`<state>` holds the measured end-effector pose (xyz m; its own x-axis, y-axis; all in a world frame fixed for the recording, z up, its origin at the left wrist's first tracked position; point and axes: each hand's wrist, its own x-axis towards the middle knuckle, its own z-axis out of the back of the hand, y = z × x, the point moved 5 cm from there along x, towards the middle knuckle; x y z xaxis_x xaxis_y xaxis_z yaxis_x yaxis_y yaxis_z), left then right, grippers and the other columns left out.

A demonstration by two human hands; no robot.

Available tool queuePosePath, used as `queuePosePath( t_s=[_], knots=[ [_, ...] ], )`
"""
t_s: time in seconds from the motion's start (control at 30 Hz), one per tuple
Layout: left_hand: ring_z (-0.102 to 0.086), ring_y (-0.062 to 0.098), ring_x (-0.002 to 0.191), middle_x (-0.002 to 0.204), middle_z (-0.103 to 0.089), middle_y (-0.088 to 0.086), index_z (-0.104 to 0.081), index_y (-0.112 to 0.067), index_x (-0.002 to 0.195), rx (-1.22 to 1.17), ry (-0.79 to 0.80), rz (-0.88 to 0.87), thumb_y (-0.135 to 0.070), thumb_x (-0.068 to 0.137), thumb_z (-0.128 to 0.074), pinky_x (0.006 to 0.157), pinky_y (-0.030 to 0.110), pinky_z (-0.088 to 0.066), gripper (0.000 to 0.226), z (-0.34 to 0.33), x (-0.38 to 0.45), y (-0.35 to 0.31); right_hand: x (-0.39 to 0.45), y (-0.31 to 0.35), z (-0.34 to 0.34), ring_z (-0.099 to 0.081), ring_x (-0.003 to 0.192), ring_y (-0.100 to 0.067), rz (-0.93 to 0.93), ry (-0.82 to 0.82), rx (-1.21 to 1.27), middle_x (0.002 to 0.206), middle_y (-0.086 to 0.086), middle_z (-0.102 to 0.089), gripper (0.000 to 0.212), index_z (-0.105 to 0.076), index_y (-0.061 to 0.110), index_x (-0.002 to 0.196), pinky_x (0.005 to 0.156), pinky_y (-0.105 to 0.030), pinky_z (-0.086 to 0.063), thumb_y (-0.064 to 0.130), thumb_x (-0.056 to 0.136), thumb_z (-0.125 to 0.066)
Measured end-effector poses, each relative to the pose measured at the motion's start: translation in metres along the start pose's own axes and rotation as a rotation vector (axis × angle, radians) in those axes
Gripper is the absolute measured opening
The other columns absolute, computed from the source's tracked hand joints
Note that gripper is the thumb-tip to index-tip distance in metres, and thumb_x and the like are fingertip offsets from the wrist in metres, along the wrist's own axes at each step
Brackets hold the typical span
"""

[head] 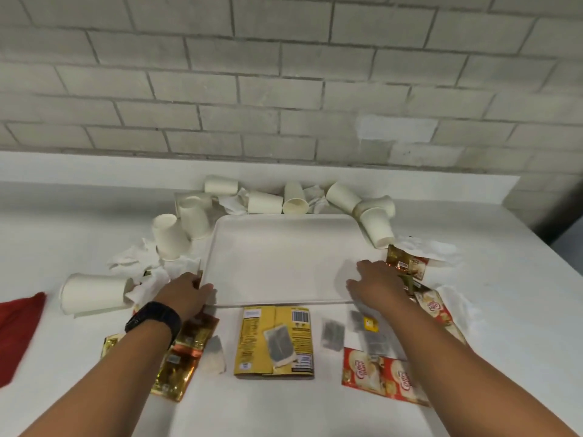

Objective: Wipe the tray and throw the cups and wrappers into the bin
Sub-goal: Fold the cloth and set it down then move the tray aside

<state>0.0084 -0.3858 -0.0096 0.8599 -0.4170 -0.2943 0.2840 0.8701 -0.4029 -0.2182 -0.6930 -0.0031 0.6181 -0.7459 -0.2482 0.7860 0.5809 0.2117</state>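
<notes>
A white tray (284, 257) lies flat on the white counter with nothing on it. My left hand (186, 291), a black watch on its wrist, grips the tray's near left corner with the thumb over the rim. My right hand (375, 279) holds the near right corner, thumb on the inside. Several white paper cups (170, 238) lie tipped around the tray's far and left sides; one large cup (94, 293) lies on its side at the left. Gold wrappers (179, 357), red coffee sachets (378, 373) and tea bags (279, 345) lie along the near side.
A red cloth (19, 326) lies at the counter's left edge. Crumpled tissues (135, 260) sit among the cups, and more tissues (426, 250) lie at the right. A flattened yellow box (252, 339) lies in front of the tray. A brick wall (284, 74) rises behind the counter. No bin is in view.
</notes>
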Motion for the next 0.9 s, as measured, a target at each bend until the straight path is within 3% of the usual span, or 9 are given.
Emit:
queuePosePath(
  t_s=[0.13,0.2,0.33,0.47,0.57,0.63,0.73,0.83,0.9],
  knots=[
    [-0.06,0.025,0.095,0.112,-0.066,0.007,-0.059,-0.014,0.116,-0.059,-0.008,0.044,-0.042,0.095,-0.047,0.089,0.033,-0.047,0.036,0.001,-0.001,-0.005,0.008,-0.001,0.002,-0.034,0.135,-0.033,-0.055,0.02,0.08,0.148,-0.007,-0.036,0.069,-0.028,0.028,0.146,0.105,-0.043,-0.035,0.057,0.085,-0.045],
    [-0.058,0.022,0.091,0.108,-0.064,0.006,-0.057,-0.014,0.117,-0.07,-0.005,0.059,-0.041,0.097,-0.045,0.084,0.031,-0.045,0.036,0.002,-0.002,-0.009,0.015,-0.001,0.005,-0.038,0.132,-0.034,-0.079,0.045,0.101,0.144,-0.007,-0.043,0.067,-0.03,0.028,0.146,0.102,-0.041,-0.038,0.056,0.086,-0.044],
    [-0.055,0.022,0.089,0.115,-0.063,0.009,-0.055,-0.013,0.123,-0.132,-0.006,0.089,-0.041,0.097,-0.045,0.079,0.031,-0.045,0.04,0.001,-0.001,-0.009,0.023,-0.006,0.012,-0.047,0.124,-0.033,-0.171,0.001,0.414,0.136,-0.008,-0.049,0.06,-0.044,0.027,0.137,0.098,-0.037,-0.044,0.049,0.083,-0.057],
    [-0.065,0.025,0.085,0.102,-0.066,0.008,-0.055,-0.016,0.117,-0.382,-0.03,0.163,-0.037,0.094,-0.053,0.078,0.036,-0.054,0.032,0.004,0.003,0.005,0.019,-0.01,0.012,-0.057,0.107,-0.029,-0.248,-0.114,0.788,0.129,-0.011,-0.05,0.046,-0.052,0.015,0.122,0.076,-0.029,-0.044,0.032,0.082,-0.068],
    [-0.067,0.03,0.08,0.094,-0.069,0.013,-0.06,-0.009,0.101,-0.512,-0.054,0.193,-0.033,0.088,-0.056,0.079,0.042,-0.056,0.027,0.007,0.003,0.011,0.013,-0.014,0.015,-0.061,0.081,-0.027,-0.251,-0.21,0.947,0.117,-0.016,-0.059,0.031,-0.049,0.02,0.108,0.061,-0.028,-0.044,0.02,0.081,-0.065],
    [-0.068,0.028,0.073,0.091,-0.07,0.016,-0.059,-0.007,0.102,-0.669,-0.054,0.211,-0.028,0.086,-0.053,0.067,0.038,-0.058,0.027,0.007,-0.003,0.008,0.005,-0.015,0.018,-0.059,0.072,-0.022,-0.243,-0.257,0.943,0.113,-0.016,-0.061,0.029,-0.05,0.023,0.111,0.056,-0.025,-0.043,0.017,0.084,-0.058],
    [-0.068,0.025,0.069,0.094,-0.069,0.015,-0.056,-0.008,0.113,-0.811,-0.103,0.203,-0.02,0.091,-0.044,0.048,0.026,-0.049,0.028,0.007,-0.017,0.004,-0.009,-0.017,0.025,-0.06,0.085,-0.024,-0.167,-0.368,0.767,0.12,-0.013,-0.057,0.033,-0.056,0.021,0.12,0.062,-0.027,-0.044,0.018,0.087,-0.055],
    [-0.069,0.028,0.074,0.101,-0.067,0.014,-0.051,-0.016,0.122,-0.919,-0.174,0.155,-0.022,0.092,-0.042,0.045,0.027,-0.05,0.032,0.012,-0.04,-0.001,-0.03,-0.02,0.034,-0.055,0.096,-0.022,-0.099,-0.455,0.77,0.124,-0.01,-0.051,0.034,-0.057,0.019,0.125,0.07,-0.026,-0.043,0.021,0.09,-0.055],
    [-0.069,0.029,0.075,0.104,-0.065,0.013,-0.048,-0.017,0.125,-0.998,-0.208,0.124,-0.027,0.094,-0.041,0.047,0.03,-0.052,0.033,0.017,-0.056,-0.007,-0.04,-0.025,0.042,-0.056,0.11,-0.024,-0.109,-0.466,0.8,0.127,-0.007,-0.052,0.042,-0.052,0.021,0.132,0.084,-0.031,-0.046,0.026,0.09,-0.055]
  ],
)
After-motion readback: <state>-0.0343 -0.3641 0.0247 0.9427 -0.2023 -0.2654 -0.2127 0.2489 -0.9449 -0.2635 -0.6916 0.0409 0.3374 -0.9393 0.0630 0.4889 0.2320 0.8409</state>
